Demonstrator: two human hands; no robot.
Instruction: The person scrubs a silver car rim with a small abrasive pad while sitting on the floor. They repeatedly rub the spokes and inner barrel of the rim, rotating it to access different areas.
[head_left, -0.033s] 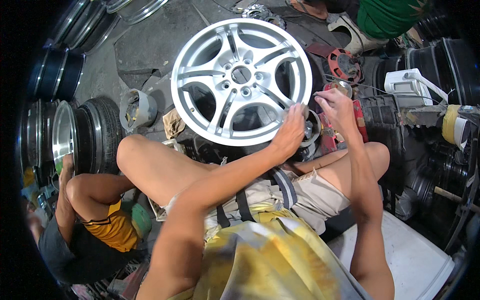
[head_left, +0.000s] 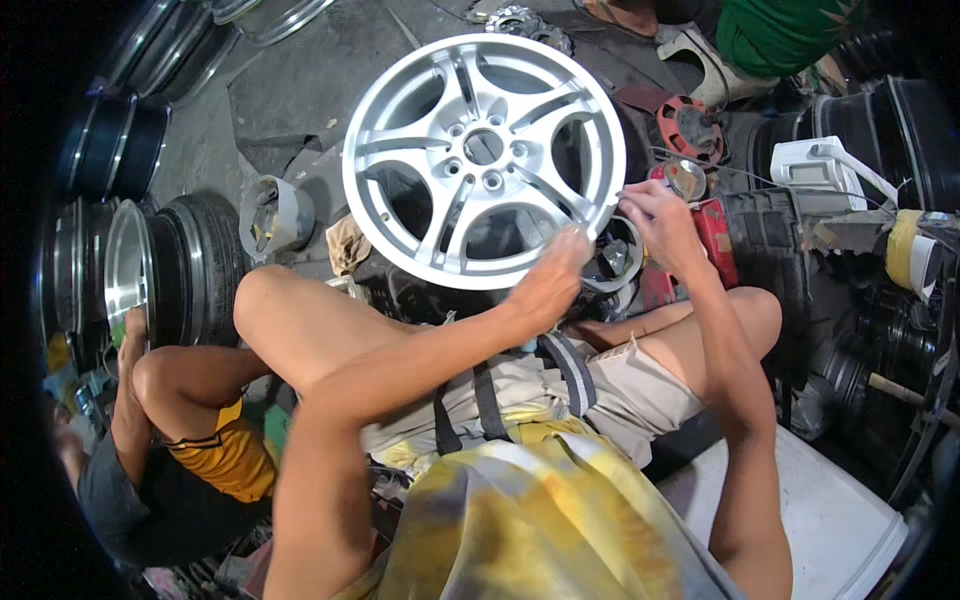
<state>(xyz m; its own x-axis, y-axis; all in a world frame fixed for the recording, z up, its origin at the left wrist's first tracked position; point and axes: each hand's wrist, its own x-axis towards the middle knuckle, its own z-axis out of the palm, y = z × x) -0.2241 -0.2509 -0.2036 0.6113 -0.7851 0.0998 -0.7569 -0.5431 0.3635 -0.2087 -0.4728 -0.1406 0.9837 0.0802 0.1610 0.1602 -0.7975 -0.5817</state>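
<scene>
A silver alloy wheel [head_left: 395,147], with paired spokes and a ring of bolt holes, lies face up in front of my crossed legs. At its lower right edge is my left hand [head_left: 556,275], its fingers smeared by motion against the rim. My right hand [head_left: 660,222] is closed in a pinch at the wheel's right edge. A small dark piece seems to sit at its fingertips, too small to name. Just under the hands stands a round white tub [head_left: 637,262] with dark stuff inside, partly hidden by the wheel.
A red tin [head_left: 713,240] and a red-rimmed round part [head_left: 688,130] lie right. A white plastic box [head_left: 815,175] stands beyond. Left are a pale bucket [head_left: 292,215], a tyre [head_left: 215,265] and stacked rims [head_left: 120,145]. A co-worker [head_left: 150,500] sits at left; another in green [head_left: 775,35] is at the top.
My left hand has slid left and toward me along the rim's lower right edge. My right hand has come slightly left and down, its fingertips now at the wheel's edge.
</scene>
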